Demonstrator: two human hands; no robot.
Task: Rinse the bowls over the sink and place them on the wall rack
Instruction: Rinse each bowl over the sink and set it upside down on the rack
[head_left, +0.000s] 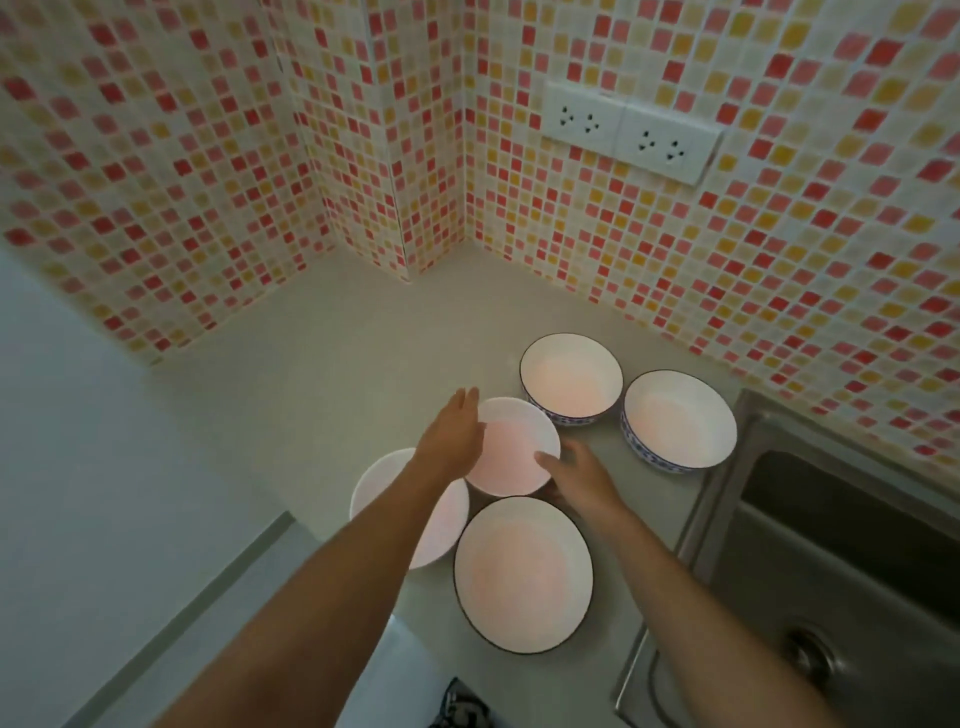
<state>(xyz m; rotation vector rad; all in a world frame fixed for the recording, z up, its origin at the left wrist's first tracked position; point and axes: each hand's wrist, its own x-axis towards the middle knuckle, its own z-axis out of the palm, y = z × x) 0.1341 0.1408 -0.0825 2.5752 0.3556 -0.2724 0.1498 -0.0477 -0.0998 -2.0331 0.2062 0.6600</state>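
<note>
Several white bowls stand on the grey counter (322, 395). A plain white bowl (514, 452) sits in the middle, and both hands are at it. My left hand (454, 434) lies flat over its left rim with fingers stretched out. My right hand (574, 478) holds its right rim, thumb on top of the edge. Close to me is a large dark-rimmed bowl (522, 574). My left forearm partly hides another plain bowl (441, 525) at the left. Two blue-patterned bowls (571, 376) (678, 418) stand farther back. No wall rack is in view.
A steel sink (852, 545) with its drain (808, 657) lies at the right, its rim beside the bowls. Mosaic tiled walls meet in a corner behind the counter. A double wall socket (628, 130) sits above the bowls. The counter's front edge runs at the lower left.
</note>
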